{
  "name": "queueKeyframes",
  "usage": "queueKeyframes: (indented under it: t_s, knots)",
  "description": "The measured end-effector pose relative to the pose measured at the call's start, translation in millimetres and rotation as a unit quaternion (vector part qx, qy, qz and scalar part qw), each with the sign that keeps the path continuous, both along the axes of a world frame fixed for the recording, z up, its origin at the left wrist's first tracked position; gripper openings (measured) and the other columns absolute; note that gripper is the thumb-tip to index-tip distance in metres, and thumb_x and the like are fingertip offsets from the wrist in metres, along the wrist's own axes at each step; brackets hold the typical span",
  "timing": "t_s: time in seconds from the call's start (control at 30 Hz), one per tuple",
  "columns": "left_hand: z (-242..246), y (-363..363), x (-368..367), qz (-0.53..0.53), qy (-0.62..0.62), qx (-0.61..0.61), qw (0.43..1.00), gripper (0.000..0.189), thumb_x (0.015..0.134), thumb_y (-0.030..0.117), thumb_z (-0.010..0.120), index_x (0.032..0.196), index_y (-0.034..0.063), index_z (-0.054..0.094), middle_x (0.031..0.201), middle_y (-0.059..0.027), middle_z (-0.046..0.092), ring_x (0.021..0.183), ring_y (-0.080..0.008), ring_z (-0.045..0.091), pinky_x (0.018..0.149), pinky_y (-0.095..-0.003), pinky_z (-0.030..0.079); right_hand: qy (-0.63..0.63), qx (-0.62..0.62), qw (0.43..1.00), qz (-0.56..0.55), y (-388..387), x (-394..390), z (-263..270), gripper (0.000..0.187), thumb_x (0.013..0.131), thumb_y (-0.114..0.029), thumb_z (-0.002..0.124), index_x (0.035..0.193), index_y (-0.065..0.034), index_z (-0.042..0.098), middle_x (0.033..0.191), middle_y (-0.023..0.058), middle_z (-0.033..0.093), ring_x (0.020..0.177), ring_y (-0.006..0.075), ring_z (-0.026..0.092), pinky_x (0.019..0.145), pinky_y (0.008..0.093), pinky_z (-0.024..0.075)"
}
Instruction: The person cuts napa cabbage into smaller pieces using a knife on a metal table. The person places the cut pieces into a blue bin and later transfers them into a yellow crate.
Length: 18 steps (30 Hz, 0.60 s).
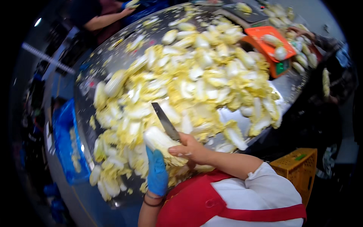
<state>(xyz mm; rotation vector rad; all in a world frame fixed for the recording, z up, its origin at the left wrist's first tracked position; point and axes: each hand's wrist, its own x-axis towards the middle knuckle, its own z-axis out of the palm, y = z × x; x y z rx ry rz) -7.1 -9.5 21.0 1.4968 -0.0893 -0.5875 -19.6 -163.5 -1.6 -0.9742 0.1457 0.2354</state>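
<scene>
My left hand, in a blue glove, supports a napa cabbage from its left side. My bare right hand grips a knife whose blade points up and to the left, just above the cabbage. The thumb of that hand rests on the cabbage's leafy end. White at its base and yellow at the leaf tips, the cabbage is held close to my red apron. Beyond my hands spreads a large pile of loose cabbage leaves. The knife's handle is hidden inside my right hand.
The pile lies on a metal table. An orange scale with cabbages on its pan stands at the far right. Blue plastic lining hangs at the left. A yellow crate is at lower right. Other people work at upper left and right.
</scene>
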Motion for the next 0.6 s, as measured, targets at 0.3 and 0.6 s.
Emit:
queueKeyframes:
  t_s: [0.3,0.6]
  knots:
    - [28,7,5,-0.044,-0.022,0.014,0.999,0.044,0.093,0.026,0.05,0.129,-0.0003,0.045,0.125,-0.0169,0.052,0.109,-0.025,0.056,0.083,-0.0313,0.05,0.085,-0.042,0.901,-0.423,-149,26,9,0.023,0.086,-0.034,0.061,0.087,-0.0109,0.058,0.071,-0.002,0.058,0.051,0.0079,0.05,0.042,0.0229,0.0381]
    - [22,39,13,0.028,-0.026,0.029,0.999,0.041,0.095,0.027,0.046,0.124,-0.002,0.049,0.116,-0.0174,0.057,0.098,-0.025,0.062,0.072,-0.0296,0.053,-0.012,-0.282,0.75,-0.599,-355,39,28,0.051,0.079,-0.037,0.069,0.111,-0.004,0.048,0.09,0.0087,0.062,0.072,0.0145,0.062,0.04,0.0254,0.0382]
